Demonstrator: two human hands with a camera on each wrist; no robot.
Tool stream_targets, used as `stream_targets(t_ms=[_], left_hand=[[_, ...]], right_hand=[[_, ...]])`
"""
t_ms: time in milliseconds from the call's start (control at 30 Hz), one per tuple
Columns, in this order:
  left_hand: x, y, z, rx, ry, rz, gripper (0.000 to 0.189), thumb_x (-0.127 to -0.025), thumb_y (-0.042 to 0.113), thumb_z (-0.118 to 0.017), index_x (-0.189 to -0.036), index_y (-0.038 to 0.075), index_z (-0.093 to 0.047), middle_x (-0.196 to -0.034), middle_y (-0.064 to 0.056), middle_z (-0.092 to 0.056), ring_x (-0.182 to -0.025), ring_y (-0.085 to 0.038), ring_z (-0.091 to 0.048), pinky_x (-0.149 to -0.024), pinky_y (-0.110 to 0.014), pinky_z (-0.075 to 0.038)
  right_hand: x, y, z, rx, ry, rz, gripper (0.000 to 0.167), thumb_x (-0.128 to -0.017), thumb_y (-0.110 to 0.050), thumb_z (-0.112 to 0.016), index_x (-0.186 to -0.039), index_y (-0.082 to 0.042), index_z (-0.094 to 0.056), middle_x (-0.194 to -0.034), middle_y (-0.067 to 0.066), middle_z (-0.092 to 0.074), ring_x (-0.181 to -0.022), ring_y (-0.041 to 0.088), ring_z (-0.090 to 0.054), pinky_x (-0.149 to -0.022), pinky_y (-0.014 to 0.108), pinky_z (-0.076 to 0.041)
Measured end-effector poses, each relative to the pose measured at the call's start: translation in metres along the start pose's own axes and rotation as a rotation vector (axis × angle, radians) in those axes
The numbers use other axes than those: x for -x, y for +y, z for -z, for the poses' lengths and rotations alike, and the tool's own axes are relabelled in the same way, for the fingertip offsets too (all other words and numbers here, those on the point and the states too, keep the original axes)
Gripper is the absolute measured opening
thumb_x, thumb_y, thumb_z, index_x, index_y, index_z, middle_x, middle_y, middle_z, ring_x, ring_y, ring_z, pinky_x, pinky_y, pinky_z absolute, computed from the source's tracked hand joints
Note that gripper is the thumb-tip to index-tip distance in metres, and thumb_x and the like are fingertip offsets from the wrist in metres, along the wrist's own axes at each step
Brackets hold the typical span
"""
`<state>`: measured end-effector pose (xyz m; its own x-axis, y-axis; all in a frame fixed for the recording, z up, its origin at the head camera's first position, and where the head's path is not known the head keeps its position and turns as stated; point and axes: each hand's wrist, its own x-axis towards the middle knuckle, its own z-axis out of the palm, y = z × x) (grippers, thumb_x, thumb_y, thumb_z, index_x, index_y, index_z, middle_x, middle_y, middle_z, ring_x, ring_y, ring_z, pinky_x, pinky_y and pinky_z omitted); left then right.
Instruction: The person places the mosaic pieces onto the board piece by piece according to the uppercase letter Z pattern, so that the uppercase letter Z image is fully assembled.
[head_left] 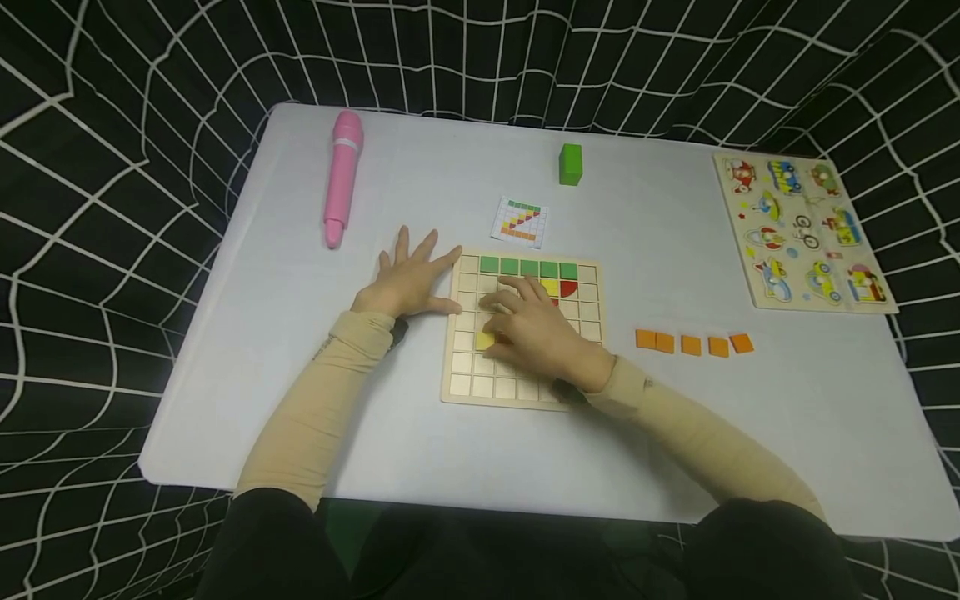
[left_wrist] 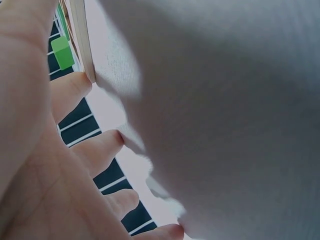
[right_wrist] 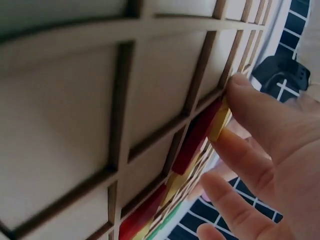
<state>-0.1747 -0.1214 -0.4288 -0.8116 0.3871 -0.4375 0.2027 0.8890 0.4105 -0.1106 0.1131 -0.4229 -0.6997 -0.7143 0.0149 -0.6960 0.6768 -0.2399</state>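
Note:
A wooden grid board [head_left: 468,387] lies mid-table, with a row of green squares [head_left: 528,267] set along its far side. Yellow [head_left: 550,287] and red [head_left: 568,288] curved-edged pieces run diagonally below that row, partly hidden by my right hand [head_left: 536,333]. The right thumb and index finger pinch a yellow piece [right_wrist: 218,121] at a cell of the board, beside a red piece [right_wrist: 197,137]. My left hand [head_left: 405,282] is spread flat-fingered at the board's left edge, its thumb and index fingertip touching the frame, other fingertips on the table.
A small pattern card [head_left: 520,222] lies behind the board, a green block [head_left: 571,165] farther back. Several orange squares [head_left: 691,345] sit to the right, near a picture puzzle board [head_left: 806,233]. A pink microphone-shaped thing [head_left: 342,179] lies left. Netting [head_left: 495,58] surrounds the table.

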Motion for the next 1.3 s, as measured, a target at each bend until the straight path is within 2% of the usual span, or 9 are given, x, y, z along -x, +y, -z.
stream_targets(t_ms=[200, 433, 700, 833, 900, 1133, 1300], left_hand=[[0.000, 0.001, 0.000, -0.003, 0.000, -0.004, 0.099, -0.090, 0.058, -0.071, -0.167, 0.029, -0.015, -0.176, -0.014, 0.008, -0.156, -0.051, 0.026, -0.124, -0.078, 0.000], [0.001, 0.003, 0.002, -0.011, -0.002, 0.001, 0.100, -0.090, 0.058, -0.071, -0.167, 0.030, -0.015, -0.176, -0.013, 0.009, -0.156, -0.050, 0.027, -0.124, -0.077, 0.000], [0.000, 0.003, 0.001, -0.013, 0.000, 0.002, 0.099, -0.090, 0.058, -0.071, -0.167, 0.029, -0.015, -0.176, -0.013, 0.009, -0.156, -0.051, 0.026, -0.124, -0.078, -0.001], [-0.001, 0.003, 0.000, -0.006, 0.001, 0.006, 0.100, -0.090, 0.057, -0.072, -0.167, 0.029, -0.016, -0.176, -0.013, 0.008, -0.156, -0.051, 0.026, -0.124, -0.078, 0.000], [0.000, 0.003, 0.000, -0.007, 0.006, 0.008, 0.100, -0.089, 0.057, -0.073, -0.167, 0.029, -0.016, -0.176, -0.014, 0.008, -0.156, -0.051, 0.025, -0.124, -0.078, 0.000], [0.001, 0.002, -0.001, -0.013, 0.011, 0.011, 0.100, -0.089, 0.056, -0.073, -0.167, 0.029, -0.017, -0.177, -0.014, 0.006, -0.156, -0.051, 0.025, -0.123, -0.078, -0.001], [0.000, 0.002, -0.001, -0.013, 0.011, 0.005, 0.100, -0.089, 0.056, -0.073, -0.167, 0.029, -0.017, -0.177, -0.014, 0.006, -0.156, -0.051, 0.025, -0.123, -0.079, -0.001]], right_hand=[[0.004, 0.003, 0.000, -0.001, 0.027, 0.001, 0.027, -0.084, -0.036, -0.085, -0.101, -0.015, -0.082, -0.136, 0.009, -0.068, -0.145, 0.043, -0.044, -0.123, 0.069, -0.028], [0.010, 0.014, 0.005, -0.034, 0.064, -0.044, 0.018, -0.084, -0.033, -0.085, -0.093, -0.017, -0.085, -0.132, 0.009, -0.071, -0.134, 0.039, -0.052, -0.118, 0.056, -0.036], [0.013, 0.022, 0.004, -0.058, 0.039, -0.033, 0.018, -0.082, -0.032, -0.086, -0.094, -0.018, -0.086, -0.132, 0.010, -0.072, -0.133, 0.039, -0.054, -0.123, 0.064, -0.032], [0.019, 0.026, 0.010, -0.047, 0.056, -0.009, 0.017, -0.083, -0.035, -0.085, -0.094, -0.021, -0.086, -0.130, 0.010, -0.073, -0.130, 0.040, -0.057, -0.120, 0.069, -0.033], [0.025, 0.031, 0.018, -0.051, 0.064, -0.017, 0.017, -0.084, -0.033, -0.084, -0.095, -0.021, -0.086, -0.129, 0.011, -0.074, -0.128, 0.040, -0.059, -0.117, 0.068, -0.035], [0.065, 0.065, 0.043, -0.099, 0.055, -0.224, 0.027, -0.082, -0.021, -0.086, -0.106, -0.008, -0.082, -0.130, 0.019, -0.071, -0.129, 0.044, -0.058, -0.118, 0.076, -0.027], [0.093, 0.085, 0.048, -0.081, 0.089, -0.294, 0.031, -0.082, -0.019, -0.087, -0.109, -0.004, -0.080, -0.132, 0.022, -0.069, -0.127, 0.046, -0.057, -0.113, 0.072, -0.032]])
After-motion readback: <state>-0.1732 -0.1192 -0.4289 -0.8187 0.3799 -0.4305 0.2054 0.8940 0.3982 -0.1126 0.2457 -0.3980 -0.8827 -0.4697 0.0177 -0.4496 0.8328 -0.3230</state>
